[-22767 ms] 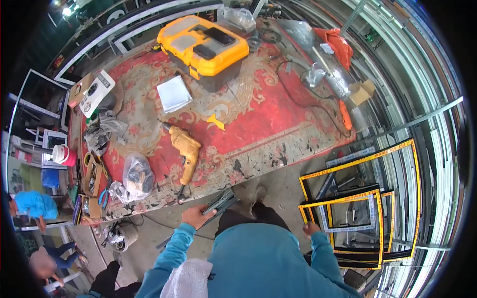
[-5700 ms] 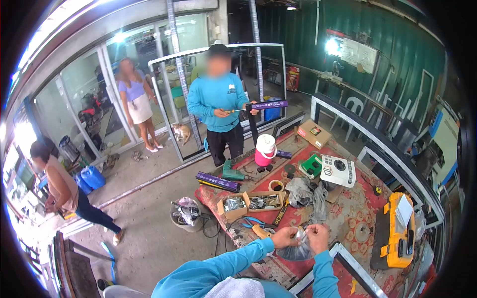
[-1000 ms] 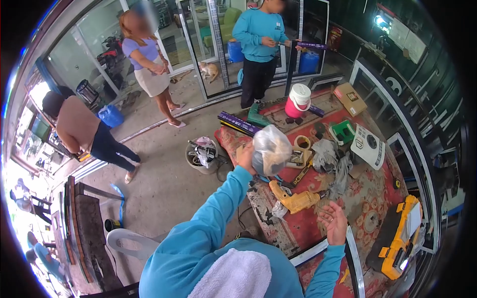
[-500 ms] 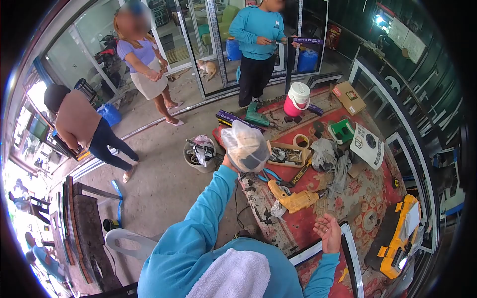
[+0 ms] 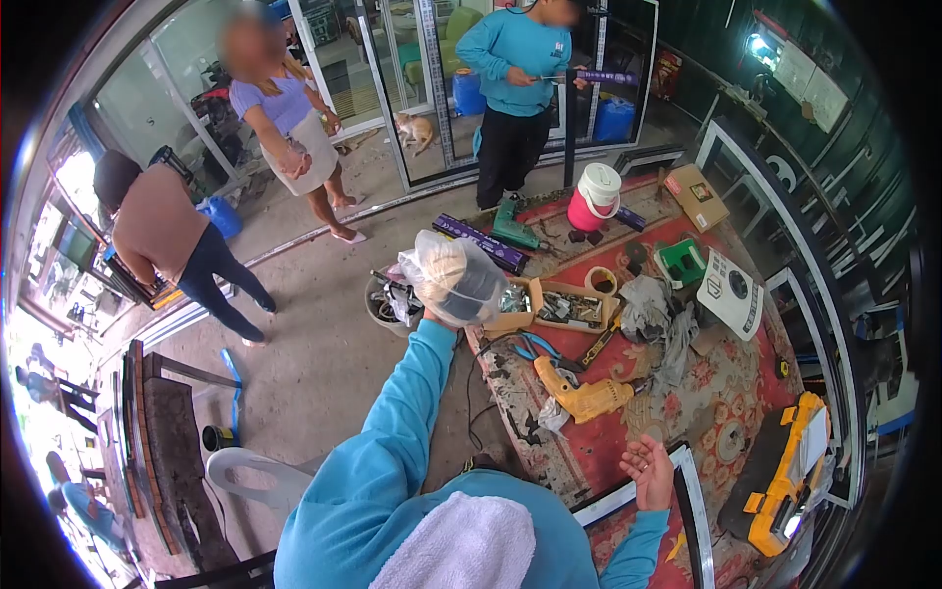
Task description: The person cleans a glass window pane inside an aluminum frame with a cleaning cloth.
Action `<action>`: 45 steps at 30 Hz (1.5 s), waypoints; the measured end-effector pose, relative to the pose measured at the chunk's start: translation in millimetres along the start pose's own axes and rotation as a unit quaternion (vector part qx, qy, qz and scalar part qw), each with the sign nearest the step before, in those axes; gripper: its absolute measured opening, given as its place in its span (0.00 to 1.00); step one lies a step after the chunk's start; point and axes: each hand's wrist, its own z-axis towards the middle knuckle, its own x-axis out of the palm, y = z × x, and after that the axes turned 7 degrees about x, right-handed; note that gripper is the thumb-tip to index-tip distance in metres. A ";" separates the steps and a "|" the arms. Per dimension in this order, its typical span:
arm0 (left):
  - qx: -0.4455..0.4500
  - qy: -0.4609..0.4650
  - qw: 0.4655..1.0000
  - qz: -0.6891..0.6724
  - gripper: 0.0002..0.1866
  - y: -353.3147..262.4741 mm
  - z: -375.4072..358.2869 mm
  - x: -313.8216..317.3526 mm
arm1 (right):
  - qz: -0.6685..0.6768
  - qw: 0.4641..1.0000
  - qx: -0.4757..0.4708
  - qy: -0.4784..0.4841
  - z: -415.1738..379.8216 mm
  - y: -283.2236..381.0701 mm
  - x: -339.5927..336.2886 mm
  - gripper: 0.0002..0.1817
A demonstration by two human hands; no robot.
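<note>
A see-through plastic bag (image 5: 449, 278) with tan and dark contents rests on my left hand (image 5: 438, 320), at the end of my outstretched arm. What is inside the bag cannot be made out clearly, and the bag hides most of my left fingers. Beside the aluminium frame (image 5: 687, 481), my right hand (image 5: 649, 469) is raised over the table, its fingers loosely bent and apart, with nothing in it. A yellow power drill (image 5: 581, 391) lies on the table nearest to that hand, with blue-handled pliers (image 5: 538, 351) just behind it.
Cardboard boxes of small hardware (image 5: 569, 306), a pink-and-white jug (image 5: 595, 198), a green drill (image 5: 514, 226) and a yellow-black case (image 5: 778, 471) are on the carpet-covered table (image 5: 677, 417). A bucket (image 5: 391, 304) stands left of it. Three people stand beyond; a cat (image 5: 414, 132) lies near the doors.
My left hand has swung the plastic bag to the left, bringing a second hardware box into sight. My right hand has dropped slightly. The standing person in purple has lowered an arm a little.
</note>
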 end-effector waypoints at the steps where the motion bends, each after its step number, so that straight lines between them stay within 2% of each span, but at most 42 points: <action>1: 0.005 -0.002 1.000 -0.002 0.27 0.1 3.3 1.6 | -0.001 1.000 -0.001 0.000 -0.5 -0.8 -0.6 0.23; 12: 0.069 -0.022 0.997 -0.020 0.27 -15.1 2.0 4.1 | -0.010 1.000 0.011 -0.009 -0.7 -2.9 -2.6 0.23; 13: 0.074 -0.023 0.997 -0.021 0.27 -16.2 -25.7 -6.7 | -0.011 1.000 0.011 -0.009 -0.1 -3.4 -2.9 0.23; 17: 0.096 -0.028 0.995 -0.027 0.27 -21.1 5.6 10.7 | -0.015 1.000 0.012 -0.009 -0.8 -2.5 -2.0 0.23; 31: 0.190 -0.036 0.980 -0.044 0.28 -45.8 4.8 29.2 | -0.022 0.999 0.019 -0.015 -4.2 -6.2 -7.6 0.23; 33: 0.177 0.000 0.982 -0.067 0.23 -51.1 1.5 28.1 | -0.024 0.999 0.018 -0.014 -4.6 -7.1 -8.6 0.23; 37: 0.194 0.015 0.981 -0.012 0.27 -58.7 7.6 13.1 | -0.026 0.999 0.018 -0.017 -6.1 -7.4 -9.2 0.23; 39: 0.208 -0.018 0.978 -0.007 0.27 -64.3 6.4 7.2 | -0.024 0.999 0.017 -0.017 -7.2 -7.1 -8.4 0.23; 43: 0.234 0.016 0.972 0.007 0.24 -76.0 4.6 -7.2 | -0.035 0.999 0.012 -0.014 -5.9 -9.0 -10.8 0.26; 44: 0.341 -0.005 0.885 0.318 0.22 -81.5 11.5 -28.7 | -0.036 0.999 0.013 -0.013 -5.9 -8.7 -10.4 0.26; 45: 0.408 -0.027 0.694 0.592 0.20 -86.0 18.9 -50.8 | -0.036 0.999 0.014 -0.014 -6.0 -8.6 -9.8 0.26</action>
